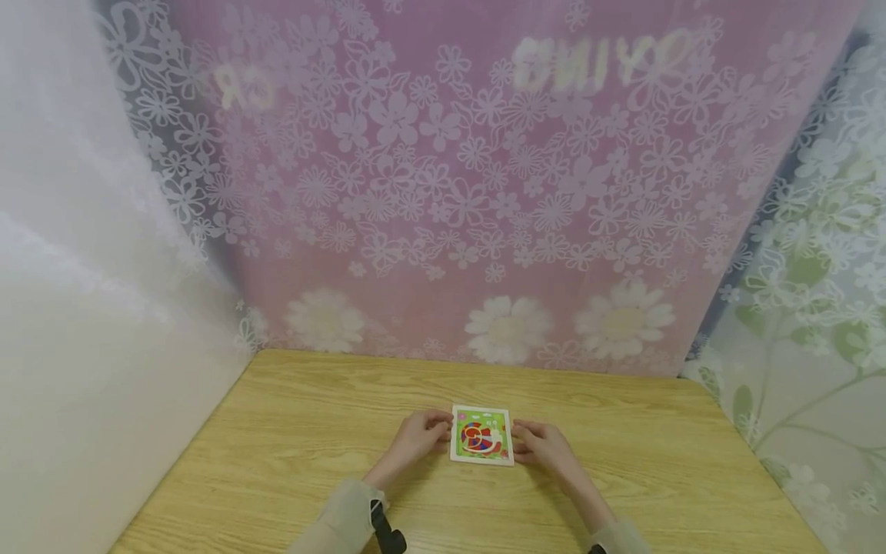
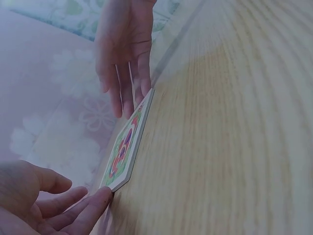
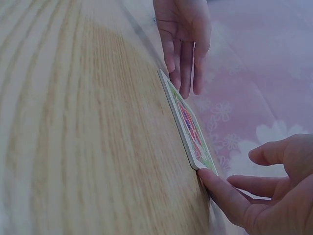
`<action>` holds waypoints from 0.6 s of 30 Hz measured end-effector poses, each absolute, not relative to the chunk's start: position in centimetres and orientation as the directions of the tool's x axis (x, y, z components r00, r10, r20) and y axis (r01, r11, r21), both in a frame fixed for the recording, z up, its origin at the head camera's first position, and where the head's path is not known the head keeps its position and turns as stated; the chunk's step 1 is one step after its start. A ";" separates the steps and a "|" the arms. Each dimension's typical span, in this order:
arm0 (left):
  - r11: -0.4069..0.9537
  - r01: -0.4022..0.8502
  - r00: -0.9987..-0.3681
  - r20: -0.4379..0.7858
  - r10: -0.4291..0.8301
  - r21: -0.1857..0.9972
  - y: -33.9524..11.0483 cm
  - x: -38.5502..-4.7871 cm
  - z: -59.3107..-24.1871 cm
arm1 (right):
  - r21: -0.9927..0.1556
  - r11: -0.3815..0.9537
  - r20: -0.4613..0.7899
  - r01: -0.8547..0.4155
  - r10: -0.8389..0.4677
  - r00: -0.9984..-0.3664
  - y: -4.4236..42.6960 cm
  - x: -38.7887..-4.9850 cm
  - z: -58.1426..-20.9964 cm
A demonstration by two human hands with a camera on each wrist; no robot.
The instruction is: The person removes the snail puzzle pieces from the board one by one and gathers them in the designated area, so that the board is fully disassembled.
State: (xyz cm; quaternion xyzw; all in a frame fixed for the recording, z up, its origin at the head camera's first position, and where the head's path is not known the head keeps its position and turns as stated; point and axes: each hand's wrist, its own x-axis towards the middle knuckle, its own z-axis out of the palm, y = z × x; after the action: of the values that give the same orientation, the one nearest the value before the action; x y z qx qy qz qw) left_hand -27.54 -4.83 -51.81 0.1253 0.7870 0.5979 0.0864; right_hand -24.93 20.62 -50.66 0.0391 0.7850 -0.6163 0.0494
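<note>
A square snail picture puzzle point(image 1: 482, 436) with a white border and a green, red and blue picture lies flat on the wooden table. At its left edge is my left hand point(image 1: 421, 436), fingers loosely bent. My right hand point(image 1: 544, 446) is at the opposite edge. In the left wrist view, fingertips of the left hand point(image 2: 58, 205) meet the near corner of the board point(image 2: 122, 147), with the thumb held apart. The right wrist view has the right hand's point(image 3: 274, 186) fingertip against the board's corner point(image 3: 188, 125), its thumb also raised clear.
The wooden table point(image 1: 311, 400) extends around the board on all sides. A pink flowered curtain point(image 1: 443, 192) hangs behind its far edge. White fabric point(image 1: 104, 308) is at the left, and a leafy patterned curtain point(image 1: 817, 346) stands at the right.
</note>
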 end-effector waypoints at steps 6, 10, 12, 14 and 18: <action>0.246 0.090 -0.952 0.010 0.307 0.965 -5.0 -26.9 -52.0 | -0.958 0.254 -0.136 0.130 -0.006 -0.991 20.7 -24.3 -50.7; 0.250 0.099 -0.948 0.015 0.318 0.963 -5.0 -26.5 -51.9 | -0.953 0.265 -0.155 0.146 -0.014 -0.988 20.7 -23.7 -50.5; 0.257 0.099 -0.947 0.012 0.320 0.961 -5.1 -26.2 -51.7 | -0.952 0.266 -0.161 0.151 -0.017 -0.987 20.7 -23.4 -50.4; 0.259 0.097 -0.947 0.009 0.322 0.961 -5.1 -26.0 -51.6 | -0.954 0.261 -0.159 0.148 -0.023 -0.987 20.7 -23.2 -50.4; 0.250 0.100 -0.943 0.012 0.333 0.963 -5.2 -25.6 -51.6 | -0.955 0.261 -0.157 0.141 -0.042 -0.987 20.8 -22.6 -50.3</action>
State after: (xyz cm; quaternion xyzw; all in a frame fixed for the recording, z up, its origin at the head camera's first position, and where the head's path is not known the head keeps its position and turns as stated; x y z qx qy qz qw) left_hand -25.62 -5.25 -51.61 0.1379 0.7845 0.5967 0.0975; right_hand -22.65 20.76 -50.30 0.0314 0.7904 -0.6071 0.0754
